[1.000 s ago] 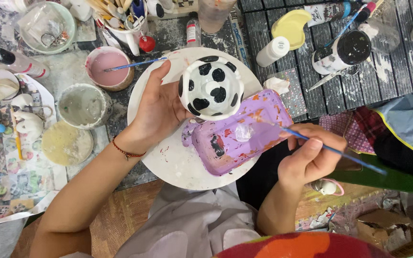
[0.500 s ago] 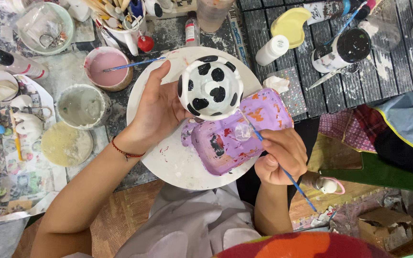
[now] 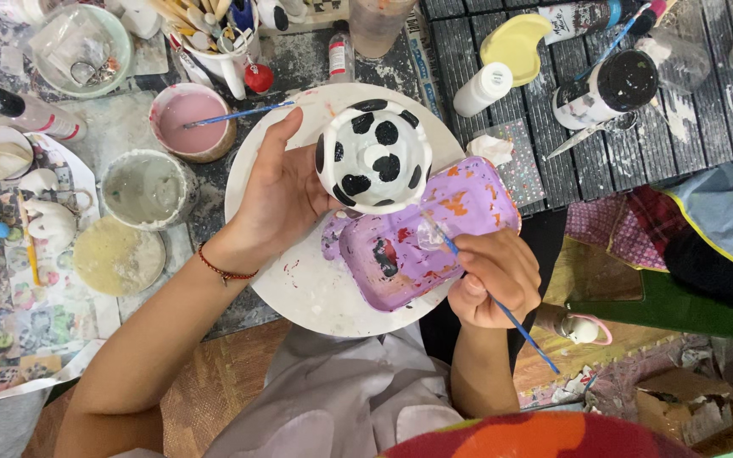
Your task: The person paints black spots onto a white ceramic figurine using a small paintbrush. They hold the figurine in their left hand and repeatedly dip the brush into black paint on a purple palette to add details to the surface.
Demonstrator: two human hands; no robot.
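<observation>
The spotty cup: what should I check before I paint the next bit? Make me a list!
1. Left hand steadies the spotty cup: ok, its fingers touch the cup's side.
2. Right hand grips the blue-handled brush: ok.
3. Brush tip sits in the purple palette tray: ok.
4. Paint loaded on the tip: cannot tell, too small.
5. Cup sits over the white round board: ok.
6. Pink paint pot away from the left arm: ok, it stands apart.
</observation>
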